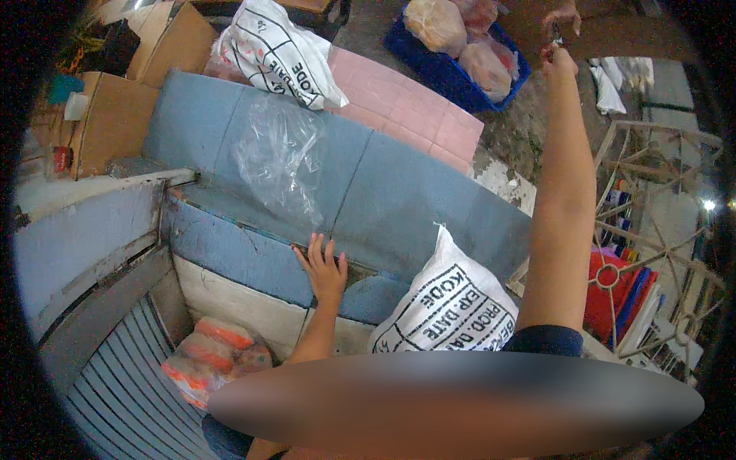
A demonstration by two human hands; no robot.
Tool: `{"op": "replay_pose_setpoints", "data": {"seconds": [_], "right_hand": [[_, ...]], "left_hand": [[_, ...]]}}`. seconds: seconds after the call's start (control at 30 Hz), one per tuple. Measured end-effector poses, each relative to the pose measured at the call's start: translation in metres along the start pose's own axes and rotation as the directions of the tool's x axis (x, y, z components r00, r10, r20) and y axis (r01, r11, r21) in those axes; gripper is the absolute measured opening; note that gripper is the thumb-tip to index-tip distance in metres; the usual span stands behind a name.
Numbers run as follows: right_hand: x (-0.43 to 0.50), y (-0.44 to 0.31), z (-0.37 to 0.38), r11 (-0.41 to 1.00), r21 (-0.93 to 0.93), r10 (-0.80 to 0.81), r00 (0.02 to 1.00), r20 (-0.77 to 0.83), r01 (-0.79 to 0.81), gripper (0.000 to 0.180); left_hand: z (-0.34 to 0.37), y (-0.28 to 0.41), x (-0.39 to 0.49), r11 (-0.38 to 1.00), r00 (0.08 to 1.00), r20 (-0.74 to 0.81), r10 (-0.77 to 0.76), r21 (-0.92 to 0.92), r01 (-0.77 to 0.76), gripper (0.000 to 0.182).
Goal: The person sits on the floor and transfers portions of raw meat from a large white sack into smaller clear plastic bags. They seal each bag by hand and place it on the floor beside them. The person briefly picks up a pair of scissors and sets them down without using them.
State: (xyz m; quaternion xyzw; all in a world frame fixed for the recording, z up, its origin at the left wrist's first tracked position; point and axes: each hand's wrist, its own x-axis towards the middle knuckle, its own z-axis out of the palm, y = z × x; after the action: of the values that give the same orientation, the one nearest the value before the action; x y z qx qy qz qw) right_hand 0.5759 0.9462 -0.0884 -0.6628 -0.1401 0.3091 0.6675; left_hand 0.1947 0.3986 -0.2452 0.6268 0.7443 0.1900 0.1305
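Observation:
My left hand (326, 273) lies with spread fingers on the front edge of a blue-grey tiled counter (414, 184), holding nothing. A crumpled clear plastic bag (282, 155) lies just beyond it on the tiles. At the upper right, my right hand (560, 64) reaches far out on a stretched arm, its fingers around a small dark object (556, 39) that is too small to name. Another person's hand (567, 16) is close beyond that object; whether it touches it is unclear. A printed white woven sack (454, 299) stands upright near the counter's front edge, between my arms.
Another white woven sack (282, 57) lies across the counter and a pink tiled ledge (414, 103). Beyond is a blue crate (425, 83) of filled plastic bags. Cardboard boxes (115, 121) stand left, orange-and-clear packages (215, 356) sit below, and a metal lattice (667, 253) is right.

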Motion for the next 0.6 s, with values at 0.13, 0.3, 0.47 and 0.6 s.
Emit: {"op": "replay_pose_setpoints", "data": {"seconds": [0.13,0.3,0.47,0.6], "right_hand": [[0.022,-0.007,0.02,0.998,0.06,-0.018,0.997,0.075,0.013,0.011],[0.004,-0.016,0.016,0.993,-0.087,-0.061,0.977,0.202,0.08,0.03],[-0.058,0.058,0.031,0.976,-0.12,-0.059,0.751,0.658,0.182,0.046],[-0.197,0.165,0.061,-0.037,-0.194,-0.598,0.134,0.79,0.98,0.04]], "left_hand": [[-0.003,0.001,0.0,1.0,0.999,0.033,-0.007,-0.003,0.007,0.034],[-0.005,0.002,-0.002,1.0,0.999,0.038,-0.006,0.007,0.006,0.032],[0.0,-0.003,-0.004,1.0,0.999,-0.034,0.007,0.01,-0.006,0.033],[0.0,0.0,-0.003,1.0,0.994,-0.106,0.015,0.015,-0.013,0.036]]}}
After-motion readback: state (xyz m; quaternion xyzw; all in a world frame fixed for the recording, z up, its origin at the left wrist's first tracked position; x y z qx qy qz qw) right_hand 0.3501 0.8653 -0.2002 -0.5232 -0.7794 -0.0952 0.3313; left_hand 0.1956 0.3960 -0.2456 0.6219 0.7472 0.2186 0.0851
